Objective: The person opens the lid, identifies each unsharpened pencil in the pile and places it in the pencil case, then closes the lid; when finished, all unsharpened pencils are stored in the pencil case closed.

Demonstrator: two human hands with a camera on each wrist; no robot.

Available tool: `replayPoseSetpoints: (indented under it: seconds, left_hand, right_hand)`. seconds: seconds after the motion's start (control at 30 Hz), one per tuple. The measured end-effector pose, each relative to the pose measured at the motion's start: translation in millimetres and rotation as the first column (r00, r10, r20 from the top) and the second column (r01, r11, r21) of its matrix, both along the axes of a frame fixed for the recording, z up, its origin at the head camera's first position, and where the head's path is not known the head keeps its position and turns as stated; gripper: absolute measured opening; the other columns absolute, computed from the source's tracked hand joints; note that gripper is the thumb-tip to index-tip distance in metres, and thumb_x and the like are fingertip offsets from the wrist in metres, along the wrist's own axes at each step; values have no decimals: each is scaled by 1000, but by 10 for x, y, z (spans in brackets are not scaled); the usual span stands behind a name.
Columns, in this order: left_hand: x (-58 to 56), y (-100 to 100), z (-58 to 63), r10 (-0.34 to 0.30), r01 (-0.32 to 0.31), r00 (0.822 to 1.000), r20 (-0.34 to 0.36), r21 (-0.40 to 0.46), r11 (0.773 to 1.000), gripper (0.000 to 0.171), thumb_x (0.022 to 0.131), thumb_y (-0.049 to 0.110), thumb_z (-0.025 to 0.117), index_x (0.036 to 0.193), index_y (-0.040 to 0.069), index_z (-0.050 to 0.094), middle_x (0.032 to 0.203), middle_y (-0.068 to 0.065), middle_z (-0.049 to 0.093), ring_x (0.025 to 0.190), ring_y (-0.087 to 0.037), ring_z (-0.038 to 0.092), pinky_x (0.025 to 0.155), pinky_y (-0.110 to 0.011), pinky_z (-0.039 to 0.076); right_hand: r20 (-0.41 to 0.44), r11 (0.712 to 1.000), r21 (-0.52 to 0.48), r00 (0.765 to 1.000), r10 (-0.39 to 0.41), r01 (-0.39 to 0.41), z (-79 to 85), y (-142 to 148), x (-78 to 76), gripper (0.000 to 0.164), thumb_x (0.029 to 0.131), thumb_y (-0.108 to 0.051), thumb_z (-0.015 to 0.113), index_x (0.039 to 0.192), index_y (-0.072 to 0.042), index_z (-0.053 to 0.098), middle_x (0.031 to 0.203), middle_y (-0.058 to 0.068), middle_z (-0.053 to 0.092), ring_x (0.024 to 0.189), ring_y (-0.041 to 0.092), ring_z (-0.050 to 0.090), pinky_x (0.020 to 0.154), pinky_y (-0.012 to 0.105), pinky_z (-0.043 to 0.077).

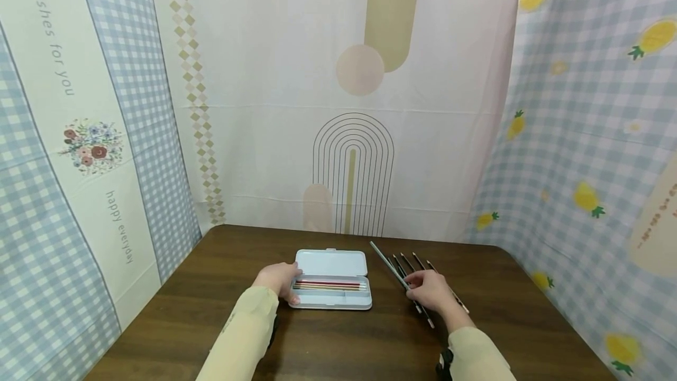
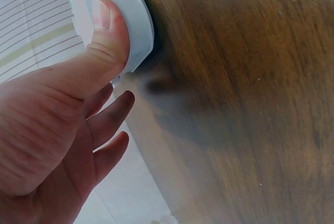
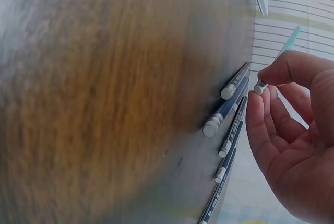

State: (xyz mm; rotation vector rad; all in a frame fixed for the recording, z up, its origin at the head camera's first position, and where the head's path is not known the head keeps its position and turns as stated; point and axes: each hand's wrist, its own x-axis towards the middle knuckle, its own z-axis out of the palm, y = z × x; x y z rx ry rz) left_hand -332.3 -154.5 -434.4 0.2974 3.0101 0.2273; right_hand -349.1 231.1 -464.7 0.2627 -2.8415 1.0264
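A pale blue pencil case lies on the table with its lid folded back. Several pencils, red and yellowish among them, lie side by side in its rear compartment. My left hand grips the case's left end; its thumb lies over the rim, and the other fingers are partly hidden. To the right, my right hand pinches a light green pencil near its eraser end, the shaft slanting away to the far left. Beside and below that hand lie several dark pencils with white erasers.
The brown wooden table carries the case and the loose pencils. A pale patterned cloth hangs behind it, and checked cloths hang at the left and the right.
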Motion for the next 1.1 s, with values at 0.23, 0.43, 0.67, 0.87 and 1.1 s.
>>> replayPoseSetpoints:
  seconds: [0.23,0.43,0.67,0.87,1.1]
  left_hand:
    - [-542,-218,-579,-31,30,999,-32,-38,999,87,71,45,98,147,16,68,155,-17,57,136,-39,59,113,-59,46]
    - [-537,-208,-565,-38,37,999,-23,-46,998,87,70,44,99,146,15,68,155,-16,58,135,-38,60,113,-61,45]
    - [-65,-31,-50,-1,1,1000,5,-2,1000,80,74,32,99,143,9,69,153,-20,59,137,-40,58,115,-56,45]
    - [-218,-93,-240,-23,23,1000,-17,-21,1000,83,73,39,98,145,11,68,153,-19,59,136,-39,59,115,-57,45]
    - [-425,-182,-458,-38,37,999,-29,-34,999,86,72,45,98,146,13,68,151,-18,61,133,-39,61,112,-60,46]
  right_hand:
    - [-30,999,-19,999,44,-45,-3,-72,24,24,83,1,79,105,-6,81,91,-1,75,88,18,69,79,43,59]
    - [-33,993,-53,994,105,-107,1,-150,31,24,85,6,78,106,-7,81,93,-1,74,87,16,67,77,39,58]
    - [-38,983,-16,982,184,-185,-5,-227,-2,27,85,10,74,105,-7,80,93,0,73,85,14,64,76,37,56]
    - [-59,971,56,970,236,-233,-28,-316,-30,27,86,9,73,103,-10,80,93,-2,73,86,14,64,80,40,57]
    - [-57,959,88,960,274,-269,-26,-464,-22,25,90,8,72,103,-11,81,95,0,73,86,15,63,83,44,57]
